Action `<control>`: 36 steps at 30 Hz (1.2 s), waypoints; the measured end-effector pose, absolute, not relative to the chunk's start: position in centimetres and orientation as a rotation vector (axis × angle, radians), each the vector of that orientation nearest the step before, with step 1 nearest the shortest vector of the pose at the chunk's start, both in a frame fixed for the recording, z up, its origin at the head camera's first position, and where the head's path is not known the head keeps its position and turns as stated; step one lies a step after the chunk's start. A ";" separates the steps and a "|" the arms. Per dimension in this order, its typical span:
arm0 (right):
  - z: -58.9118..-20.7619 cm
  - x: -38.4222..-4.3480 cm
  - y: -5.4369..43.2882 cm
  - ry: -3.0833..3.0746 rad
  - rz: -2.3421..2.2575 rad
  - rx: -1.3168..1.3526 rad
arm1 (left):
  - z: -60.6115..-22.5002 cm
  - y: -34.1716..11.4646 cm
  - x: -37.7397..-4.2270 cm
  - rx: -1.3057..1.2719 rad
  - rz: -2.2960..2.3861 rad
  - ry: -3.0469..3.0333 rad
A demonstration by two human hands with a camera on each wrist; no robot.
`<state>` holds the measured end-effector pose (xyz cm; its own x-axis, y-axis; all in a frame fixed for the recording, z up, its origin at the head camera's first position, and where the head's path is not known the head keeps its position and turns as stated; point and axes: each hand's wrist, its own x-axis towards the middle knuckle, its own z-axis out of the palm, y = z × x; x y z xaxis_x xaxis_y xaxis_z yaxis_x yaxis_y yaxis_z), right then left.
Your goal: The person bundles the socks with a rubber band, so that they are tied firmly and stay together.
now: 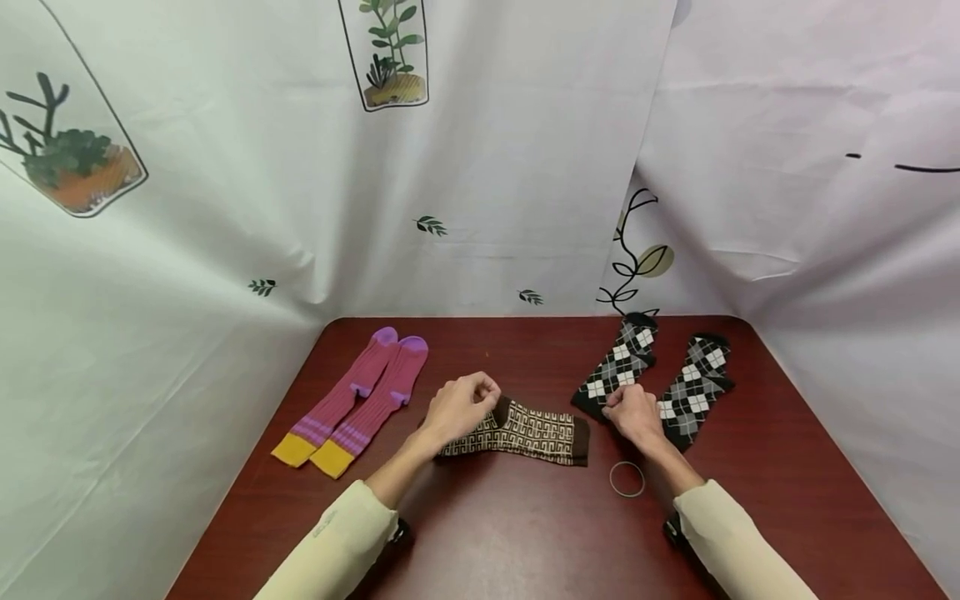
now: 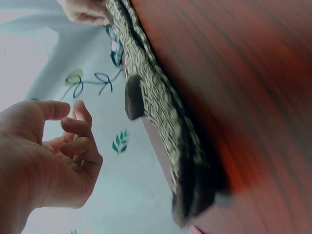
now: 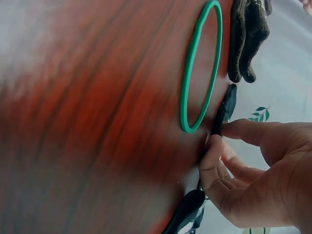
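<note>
Pale sleeves (image 1: 333, 533), two: nearest the camera, reaching in from the near side of the patterned socks.

Patterned socks (image 1: 536, 433), brown and cream, a stacked pair: flat on the desk (image 1: 510, 542), dark brown cuffs facing right; reference piece for all places below.

Left hand (image 1: 456, 408): above the left part of the patterned socks, apart from them; fingers loosely bent, thumb and fingertips separated.

Right hand (image 1: 633, 412): right of the patterned socks; thumb and forefinger pinching the black cuff edge of the inner argyle sock.

Inner argyle sock (image 1: 618, 367), black, grey and white: right of and beyond the patterned socks, lying aslant.

Outer argyle sock (image 1: 693, 392), matching: farther right of the patterned socks.

Ring band (image 3: 185, 92), thin, green: right of the patterned socks, toward the near side.

Pink socks (image 1: 377, 408), two, purple heels, yellow cuffs: left of the patterned socks, side by side.

Cloth backdrop (image 1: 480, 167), white, plant prints: behind the patterned socks, beyond the desk.
</note>
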<state>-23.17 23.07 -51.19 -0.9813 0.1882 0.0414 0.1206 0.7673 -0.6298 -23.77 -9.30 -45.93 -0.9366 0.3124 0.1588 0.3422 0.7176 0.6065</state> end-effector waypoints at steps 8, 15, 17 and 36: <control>-51.3 -23.3 23.0 -2.834 1.036 -0.198 | -45.6 -6.3 -24.4 -0.632 -0.968 -2.911; -50.9 -22.8 23.4 -2.762 1.231 -0.235 | -45.7 -4.8 -25.0 -0.673 -0.981 -2.921; -50.7 -22.6 23.4 -2.705 1.429 -0.266 | -45.7 -4.5 -25.2 -0.674 -0.986 -2.924; -49.7 -21.8 23.2 -2.185 2.299 -0.540 | -46.5 -1.0 -25.5 -0.675 -0.938 -2.971</control>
